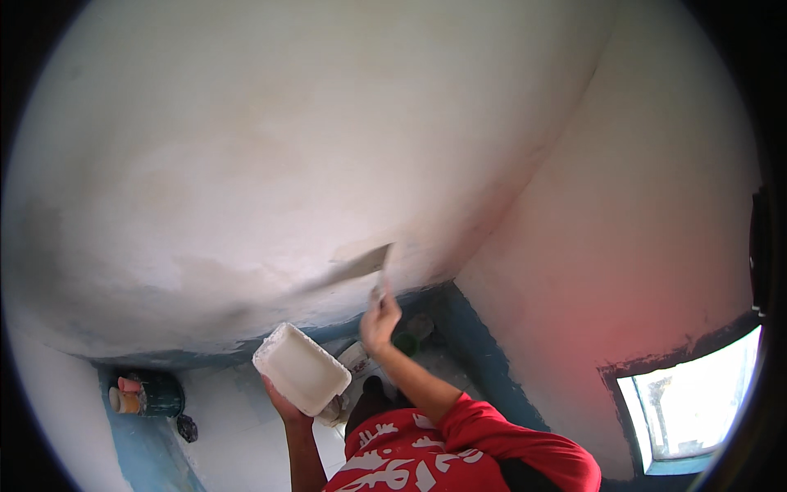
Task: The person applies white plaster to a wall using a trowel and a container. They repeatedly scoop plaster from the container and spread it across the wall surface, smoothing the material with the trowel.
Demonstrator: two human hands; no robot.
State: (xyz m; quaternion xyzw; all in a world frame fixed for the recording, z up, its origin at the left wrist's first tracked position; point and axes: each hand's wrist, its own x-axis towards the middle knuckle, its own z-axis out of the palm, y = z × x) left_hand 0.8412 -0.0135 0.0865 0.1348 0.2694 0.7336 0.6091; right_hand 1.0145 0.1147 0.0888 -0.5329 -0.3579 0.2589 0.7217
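My left hand (285, 402) is closed around the side of a white rectangular tub (299, 369), holding it tilted so that its pale inside shows. White smears cover the tub's rim. In my raised right hand (379, 322) is a putty knife (379, 259), gripped by its handle. Its wide blade lies at the surface of the pale wall (246, 148), a little blurred by motion; whether it touches cannot be told exactly. Patchy, uneven coating shows on the wall around the blade.
At the lower left stands a dark bucket (166, 395) with orange and pinkish containers beside it. A bright window (697, 398) is in the right wall. Blue paint (484, 344) runs along the wall bases. Behind my right wrist are a green container (406, 343) and a whitish one.
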